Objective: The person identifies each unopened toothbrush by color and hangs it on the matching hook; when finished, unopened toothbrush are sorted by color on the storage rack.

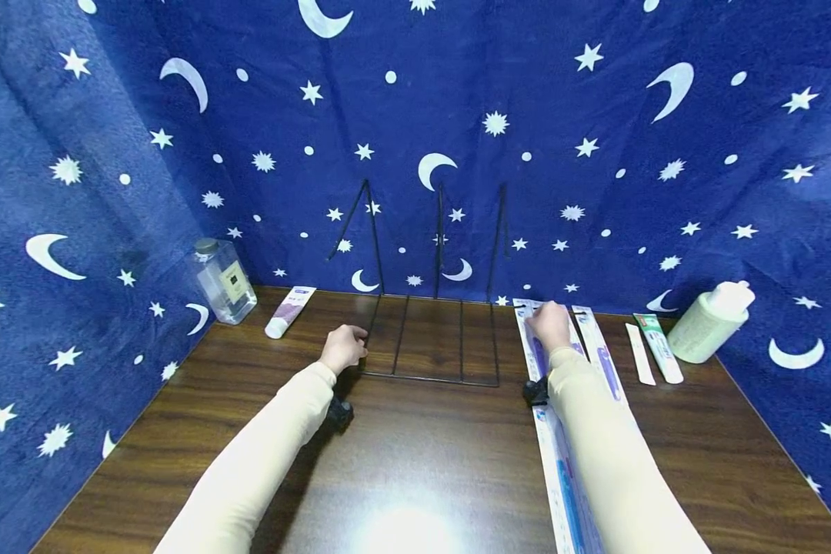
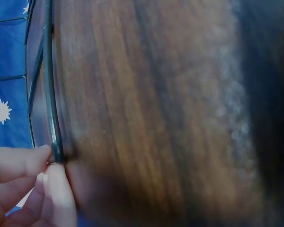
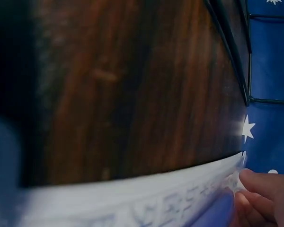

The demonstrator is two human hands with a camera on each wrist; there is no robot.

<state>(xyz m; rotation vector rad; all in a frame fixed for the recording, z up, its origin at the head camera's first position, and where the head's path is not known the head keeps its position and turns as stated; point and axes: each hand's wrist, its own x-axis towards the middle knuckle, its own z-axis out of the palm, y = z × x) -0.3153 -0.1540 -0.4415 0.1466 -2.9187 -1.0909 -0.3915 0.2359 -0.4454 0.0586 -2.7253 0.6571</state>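
- Grip, left hand (image 1: 344, 348): fingertips (image 2: 40, 158) pinch the near-left edge of the black wire rack (image 1: 429, 338); the left wrist view shows the thin wire caught between thumb and finger, so a narrow pinch, not a full wrap.
- Grip, right hand (image 1: 549, 325): fingers curl down on the far end of a long toothbrush pack (image 1: 550, 431); the right wrist view shows fingertips (image 3: 258, 187) nipping its white edge. Again a narrow pinch.
- Rack position: base flat on the worktop (image 1: 415, 462), middle rear, uprights leaning against the star-and-moon backdrop (image 1: 595, 115). The pack lies just right of the rack, running toward the near edge under the right forearm.
- Second toothbrush pack (image 1: 599, 350) lies just beside the first, to its right; then two small tubes (image 1: 654, 350) and a pale bottle (image 1: 709, 323) near the right corner.
- Left rear: clear bottle (image 1: 223, 281) and a white-and-purple tube (image 1: 288, 312), well apart from the rack.
- Risk, judged: the rack is light wire held at one corner only; a pull could pivot or tip it.
- Risk, judged: the pack is long and floppy; lifted by one end, it could sag, drag under the forearm or nudge its neighbour.
- Risk, judged: the pinch on slick card could slip.
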